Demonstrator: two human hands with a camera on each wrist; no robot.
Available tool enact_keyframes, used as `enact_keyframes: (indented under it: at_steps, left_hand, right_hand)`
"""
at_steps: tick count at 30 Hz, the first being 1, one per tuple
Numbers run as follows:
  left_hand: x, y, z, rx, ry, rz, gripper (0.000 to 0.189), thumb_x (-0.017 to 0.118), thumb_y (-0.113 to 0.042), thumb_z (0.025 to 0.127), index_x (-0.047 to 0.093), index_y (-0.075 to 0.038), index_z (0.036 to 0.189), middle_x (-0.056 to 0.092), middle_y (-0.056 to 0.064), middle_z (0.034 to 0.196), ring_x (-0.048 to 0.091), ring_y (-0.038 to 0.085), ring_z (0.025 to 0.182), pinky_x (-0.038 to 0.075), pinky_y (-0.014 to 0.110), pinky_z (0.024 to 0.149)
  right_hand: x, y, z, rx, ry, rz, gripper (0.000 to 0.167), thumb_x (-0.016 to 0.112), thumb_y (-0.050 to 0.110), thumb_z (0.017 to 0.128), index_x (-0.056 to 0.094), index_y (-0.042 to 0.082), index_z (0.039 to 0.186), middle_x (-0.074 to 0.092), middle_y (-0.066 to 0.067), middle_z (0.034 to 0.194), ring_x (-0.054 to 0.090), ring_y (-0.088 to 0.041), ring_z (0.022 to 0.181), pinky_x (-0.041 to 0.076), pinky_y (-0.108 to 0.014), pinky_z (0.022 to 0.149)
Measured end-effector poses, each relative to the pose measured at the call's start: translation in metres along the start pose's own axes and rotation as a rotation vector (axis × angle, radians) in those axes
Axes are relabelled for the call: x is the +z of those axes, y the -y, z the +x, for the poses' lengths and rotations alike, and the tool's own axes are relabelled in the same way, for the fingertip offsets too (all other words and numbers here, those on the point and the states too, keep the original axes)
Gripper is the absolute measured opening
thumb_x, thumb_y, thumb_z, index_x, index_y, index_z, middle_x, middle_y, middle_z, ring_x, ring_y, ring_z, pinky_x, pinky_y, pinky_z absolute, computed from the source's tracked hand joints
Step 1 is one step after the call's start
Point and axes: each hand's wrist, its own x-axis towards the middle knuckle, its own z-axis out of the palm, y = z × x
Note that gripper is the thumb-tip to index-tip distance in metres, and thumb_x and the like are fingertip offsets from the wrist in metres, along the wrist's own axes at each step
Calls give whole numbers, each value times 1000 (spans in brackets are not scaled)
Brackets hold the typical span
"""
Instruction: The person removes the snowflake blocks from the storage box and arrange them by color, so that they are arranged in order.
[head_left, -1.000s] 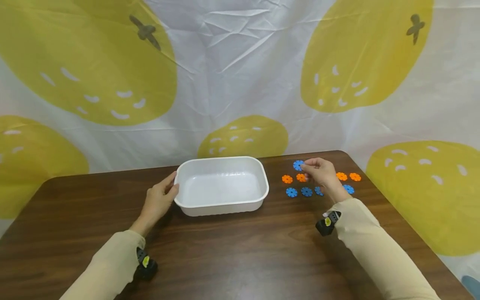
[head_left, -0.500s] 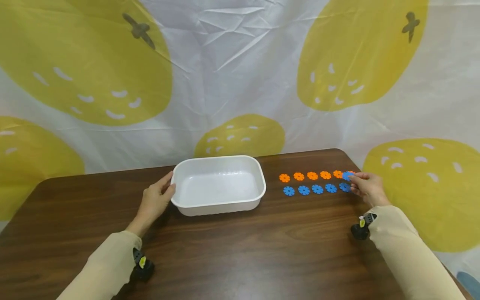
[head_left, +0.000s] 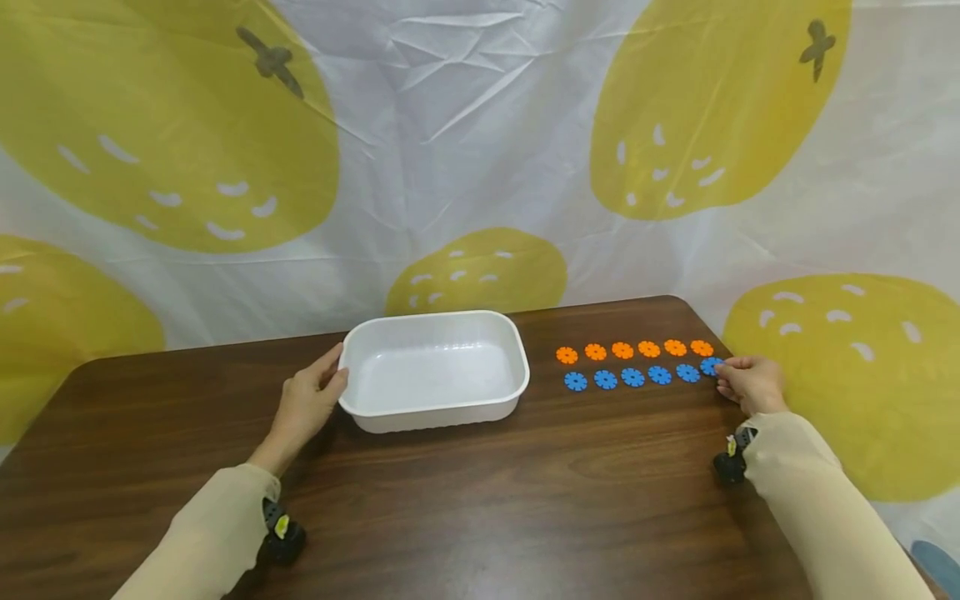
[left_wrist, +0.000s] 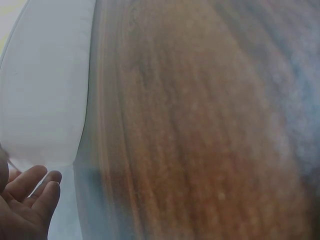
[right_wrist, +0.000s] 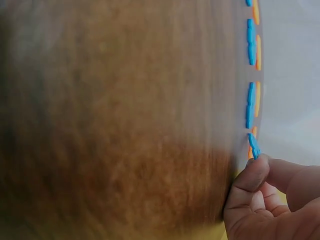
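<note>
My right hand pinches a blue notched snowflake disc between thumb and fingertips, at the right end of a row of blue discs. In the right wrist view this disc tilts up, one edge in the fingers. Behind lies a parallel row of orange discs. My left hand rests with relaxed fingers against the left end of a white rectangular basin. In the left wrist view several fingers show loosely bent by the wall of the basin.
The brown wood-grain table has a rounded far right corner just behind the discs. A white cloth printed with yellow fruit hangs along the back edge. The basin stands left of both rows, with nothing visible inside.
My right hand has carried the blue disc from behind the orange row rightward, then down to the blue row's right end. The left hand stays at the basin. The view shifts slightly.
</note>
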Motion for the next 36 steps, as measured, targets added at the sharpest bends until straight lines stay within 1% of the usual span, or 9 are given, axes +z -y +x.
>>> enact_keyframes:
  at_steps: [4, 7, 12, 17, 24, 30, 34, 36]
  left_hand:
    - [0, 0, 0, 4, 0, 3, 47, 49, -18, 95, 45, -4, 139, 63, 22, 117, 60, 32, 108, 48, 45, 92]
    - [0, 0, 0, 5, 0, 3, 47, 49, -18, 95, 45, -4, 139, 63, 22, 116, 60, 31, 107, 48, 45, 92]
    - [0, -1, -1, -3, 4, 1, 47, 49, -19, 95, 44, -4, 140, 63, 22, 117, 60, 31, 108, 48, 45, 93]
    - [0, -1, -2, -15, 10, -1, 47, 49, -19, 95, 44, -4, 140, 62, 23, 117, 60, 31, 108, 49, 44, 92]
    - [-1, -1, -1, -20, 11, -6, 47, 49, -19, 95, 44, -5, 140, 62, 22, 118, 59, 31, 110, 48, 44, 94]
    - [-1, -1, 1, -9, 7, -12, 47, 49, -19, 95, 44, -5, 140, 62, 23, 118, 60, 32, 109, 48, 44, 92]
    - [0, 1, 1, -2, 2, -7, 47, 49, -19, 95, 44, -4, 140, 62, 23, 118, 60, 31, 108, 49, 44, 92]
    - [1, 2, 0, -7, 9, -7, 47, 49, -19, 96, 44, -4, 140, 62, 22, 118, 60, 31, 108, 49, 44, 91]
  right_hand:
    - [0, -1, 4, 10, -15, -18, 8, 52, -1, 91, 54, -7, 86, 54, 7, 55, 55, -1, 46, 52, -17, 50]
    - [0, -3, 6, 13, -24, -51, 5, 52, -1, 90, 53, -5, 86, 54, 8, 54, 53, -1, 46, 51, -17, 49]
    - [1, -4, 7, -12, -43, -109, 2, 52, -4, 87, 52, -5, 85, 52, 8, 54, 50, -1, 45, 49, -16, 46]
    - [2, -2, 6, -19, -58, -180, 7, 52, -3, 87, 53, -10, 89, 51, 7, 53, 48, -2, 45, 47, -16, 45]
    - [0, -4, 10, -20, -54, -282, 19, 52, 0, 88, 56, -17, 95, 50, 7, 51, 47, -4, 45, 45, -18, 44]
    - [-2, -1, 10, -34, -60, -373, 20, 54, 3, 87, 57, -16, 93, 49, 8, 48, 48, -4, 43, 43, -19, 42]
    - [-2, -2, 8, -42, -65, -412, 20, 54, 4, 86, 59, -15, 91, 51, 7, 49, 49, -6, 45, 44, -21, 43]
    - [-2, -4, 7, -36, -61, -412, 19, 55, 4, 86, 60, -14, 89, 51, 6, 50, 50, -7, 46, 45, -22, 44]
